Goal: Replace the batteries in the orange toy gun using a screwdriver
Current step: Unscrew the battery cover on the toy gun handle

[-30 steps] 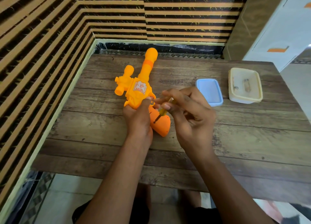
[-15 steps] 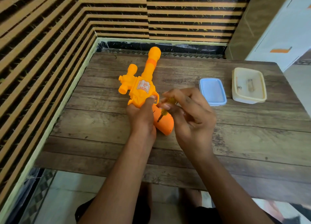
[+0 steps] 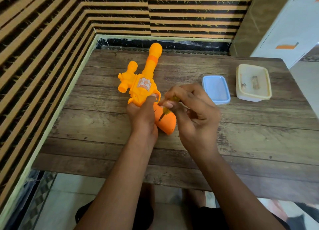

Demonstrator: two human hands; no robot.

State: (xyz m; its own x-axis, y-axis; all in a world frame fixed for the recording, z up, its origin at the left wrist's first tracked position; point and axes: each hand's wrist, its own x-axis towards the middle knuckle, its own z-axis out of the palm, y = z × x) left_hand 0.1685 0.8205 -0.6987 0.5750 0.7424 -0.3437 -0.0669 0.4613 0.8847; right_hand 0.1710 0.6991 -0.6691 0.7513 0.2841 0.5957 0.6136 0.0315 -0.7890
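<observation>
The orange toy gun (image 3: 143,84) lies on the wooden table (image 3: 241,134), barrel pointing away toward the wall. My left hand (image 3: 141,115) grips it at the base of the handle, thumb near the trigger guard. My right hand (image 3: 191,112) pinches a small yellow-handled screwdriver (image 3: 165,111) between thumb and fingers. Its dark tip touches the side of the orange handle (image 3: 166,124). Most of the screwdriver's handle is hidden by my fingers.
A blue lid (image 3: 215,89) lies right of my right hand. Further right stands an open cream plastic box (image 3: 252,83) with small items inside. Striped walls close the table's left and far sides. A white cabinet (image 3: 290,26) stands at the far right.
The view has shifted slightly. Both hands keep their hold; my right hand's fingers have shifted a little around the screwdriver, whose tip stays on the handle.
</observation>
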